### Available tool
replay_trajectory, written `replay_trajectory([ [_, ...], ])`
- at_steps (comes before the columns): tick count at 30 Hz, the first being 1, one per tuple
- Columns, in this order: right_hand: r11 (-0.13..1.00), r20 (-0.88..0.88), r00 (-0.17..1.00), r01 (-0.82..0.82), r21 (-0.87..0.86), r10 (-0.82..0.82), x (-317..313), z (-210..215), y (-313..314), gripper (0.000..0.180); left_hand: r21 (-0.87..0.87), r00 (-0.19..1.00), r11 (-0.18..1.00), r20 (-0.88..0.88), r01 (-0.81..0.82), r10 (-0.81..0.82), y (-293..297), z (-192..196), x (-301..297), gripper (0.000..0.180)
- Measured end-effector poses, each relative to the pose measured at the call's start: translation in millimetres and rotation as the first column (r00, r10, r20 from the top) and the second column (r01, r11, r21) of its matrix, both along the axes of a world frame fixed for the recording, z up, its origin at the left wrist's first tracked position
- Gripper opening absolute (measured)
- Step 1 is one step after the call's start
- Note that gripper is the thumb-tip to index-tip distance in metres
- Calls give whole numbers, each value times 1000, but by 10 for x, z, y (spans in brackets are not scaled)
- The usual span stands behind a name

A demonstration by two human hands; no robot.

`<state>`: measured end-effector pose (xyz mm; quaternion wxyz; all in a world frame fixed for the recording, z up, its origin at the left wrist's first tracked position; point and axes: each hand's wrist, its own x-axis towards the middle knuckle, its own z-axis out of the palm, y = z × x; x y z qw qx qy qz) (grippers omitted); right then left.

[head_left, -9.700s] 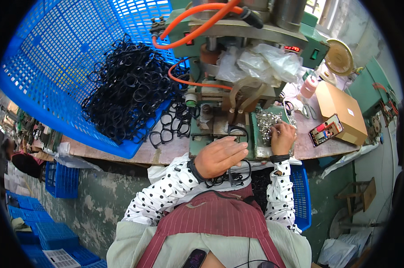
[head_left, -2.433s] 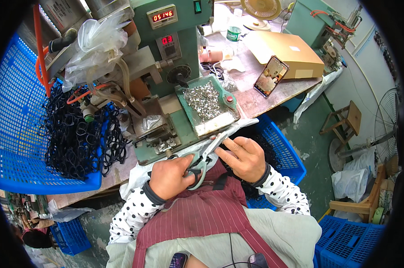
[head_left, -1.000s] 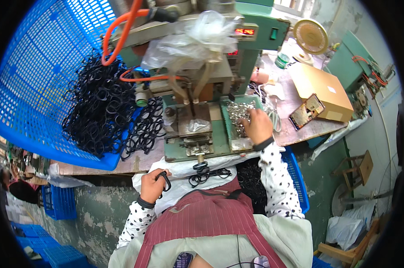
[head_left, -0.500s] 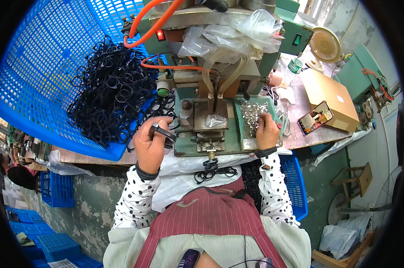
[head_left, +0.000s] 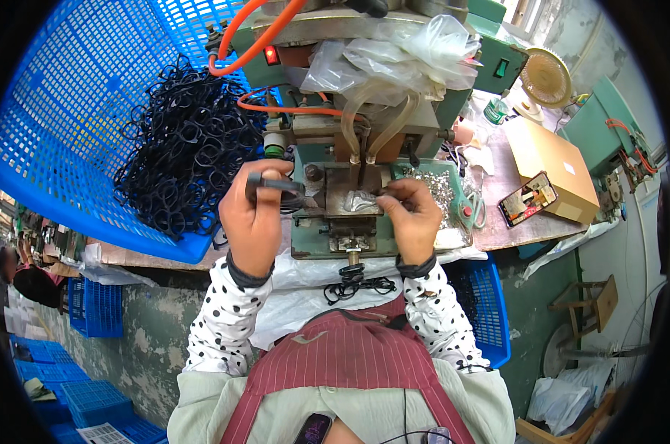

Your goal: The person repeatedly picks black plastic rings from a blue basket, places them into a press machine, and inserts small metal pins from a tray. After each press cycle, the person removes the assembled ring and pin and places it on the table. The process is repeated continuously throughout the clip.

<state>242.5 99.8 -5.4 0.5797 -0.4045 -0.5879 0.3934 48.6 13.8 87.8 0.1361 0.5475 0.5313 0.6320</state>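
My left hand (head_left: 255,214) is closed around a black looped frame (head_left: 270,185), which looks like an eyeglass frame; it juts out beside the press's left side. My right hand (head_left: 414,218) has thumb and forefinger pinched at the right edge of the machine's metal block (head_left: 340,180). Whatever lies between those fingertips is too small to make out. A crumpled shiny piece (head_left: 359,200) rests on the block, right by the fingers. Behind my right hand, a green tray (head_left: 457,194) holds many small silvery metal parts (head_left: 435,185).
A big blue basket (head_left: 61,166) with a heap of black frames (head_left: 194,152) stands left. Orange hoses (head_left: 268,41) loop over the green press. Rightward are scissors (head_left: 474,211), a phone (head_left: 527,198) and a cardboard box (head_left: 553,166). More black frames (head_left: 359,288) lie on white sheeting below.
My right hand has left the metal parts in the tray and moved left to the press block. My left hand has risen slightly and moved nearer the press, still holding the black frame.
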Motion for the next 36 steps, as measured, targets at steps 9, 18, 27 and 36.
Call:
replay_trajectory([
  [9, 992, -145, 985, -106, -66, 95, -295, 227, -132, 42, 14, 996, 1000, 90, 21, -22, 118, 103, -4, 21],
  [18, 998, -341, 938, -68, -4, 63, -492, 119, -78, 45, 105, 943, 990, -330, 90, -51, 7, -59, 33, 19],
  [27, 996, -194, 977, -77, 44, 84, -432, 122, -71, 47, 28, 994, 997, 84, 65, -67, 145, 5, 0, 16],
  [36, 995, -243, 966, -80, 61, 93, -421, 94, -64, 47, 43, 998, 999, -63, 11, -8, 150, 27, -24, 17],
])
